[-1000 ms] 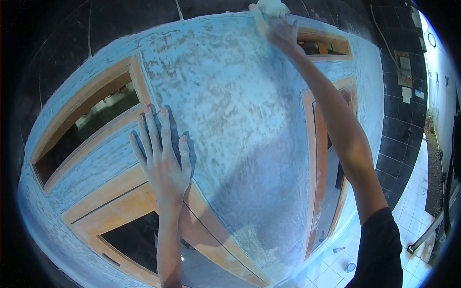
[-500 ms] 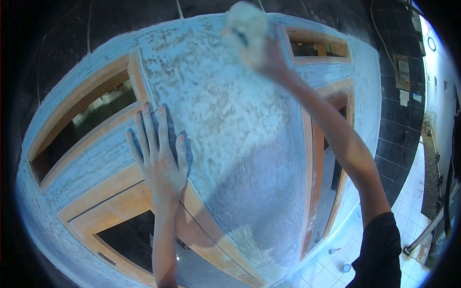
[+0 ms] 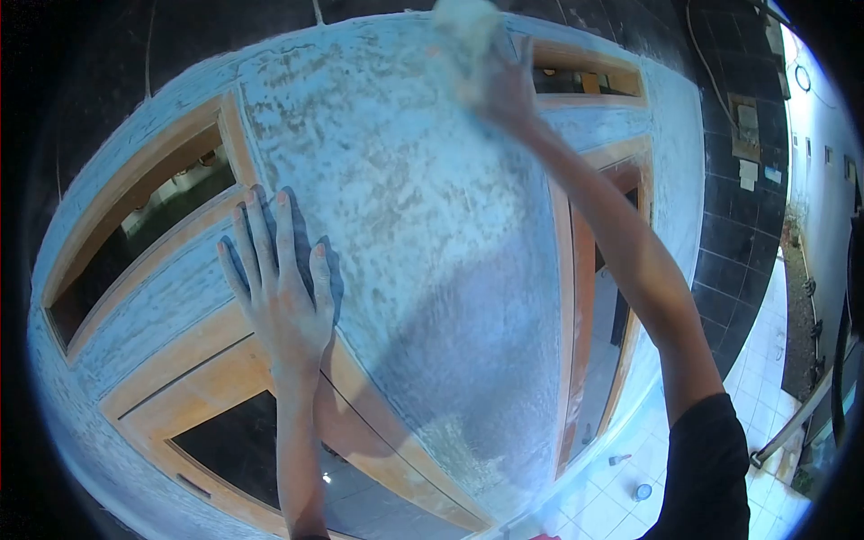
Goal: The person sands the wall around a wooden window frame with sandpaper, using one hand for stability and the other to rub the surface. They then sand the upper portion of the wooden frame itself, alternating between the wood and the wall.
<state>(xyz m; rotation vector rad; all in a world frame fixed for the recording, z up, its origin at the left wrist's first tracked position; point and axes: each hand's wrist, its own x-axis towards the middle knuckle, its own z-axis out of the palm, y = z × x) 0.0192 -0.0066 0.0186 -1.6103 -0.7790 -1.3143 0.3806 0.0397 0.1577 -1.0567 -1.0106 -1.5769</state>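
My left hand [image 3: 290,310] lies flat with fingers spread on the patchy blue-and-white wall [image 3: 405,207], beside the corner of a wooden vent frame [image 3: 232,135]. High on the same wall, near its top edge, my right hand [image 3: 506,94] is closed on a pale pad [image 3: 466,31]. Motion smears both the pad and these fingers, so its material cannot be made out. The pad appears against the wall surface. Grey-brown mottling marks the upper wall, while a shadow covers part of the lower wall.
A wooden door frame [image 3: 565,360] stands on the right, below a small vent opening [image 3: 589,83]. At lower left is a wooden window frame [image 3: 216,378]. Dark tiles [image 3: 729,229] border the wall. A small round container [image 3: 642,492] and a brush-like object [image 3: 619,460] lie on the white floor.
The whole view has shifted slightly, so the wall appears further left and up. My right hand has moved a little rightward along the wall with the pad; my left stays at the same spot.
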